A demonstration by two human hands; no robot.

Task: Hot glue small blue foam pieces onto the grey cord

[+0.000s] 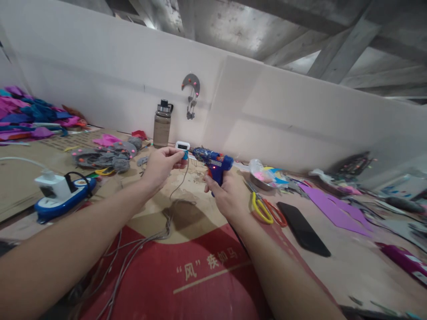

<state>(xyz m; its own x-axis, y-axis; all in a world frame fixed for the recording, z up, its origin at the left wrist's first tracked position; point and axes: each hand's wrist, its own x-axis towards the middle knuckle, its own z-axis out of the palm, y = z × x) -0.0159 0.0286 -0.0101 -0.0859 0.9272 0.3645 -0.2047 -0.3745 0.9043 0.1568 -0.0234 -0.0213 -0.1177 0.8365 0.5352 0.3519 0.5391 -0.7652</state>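
Pinching left hand [163, 162]: thumb and fingertips closed on a small blue piece [185, 154], held up above the bench [347, 266].
Right hand [230, 191]: wrapped around the handle of the glue gun [216, 165]; whether the trigger is pressed, I cannot tell.
Nozzle to blue piece: the tip lies just beside the piece, on its right; contact is too small to make out.
Barrel axis: roughly crosswise between the hands, nozzle toward the left, rear end toward the right and slightly lower.
Nearer hand: the left is at the nozzle end; the right is below the rear.
Glue gun surface: glossy blue plastic, smudged near the front, with a small red light [214, 167] on its side.
Cord [167, 218]: thin, grey and pliant, one strand hanging below the blue piece, the rest gathered loosely over a printed red-and-tan sheet [187, 249].
Right of the hands: scissors [263, 210] with yellow and red looped handles, a flat black phone [303, 229], a thin purple sheet [336, 209].
Left side: soft grey felt shapes [100, 155] dotted with pink and orange balls.
Behind: a smoky, cylindrical bottle [162, 124], upright.
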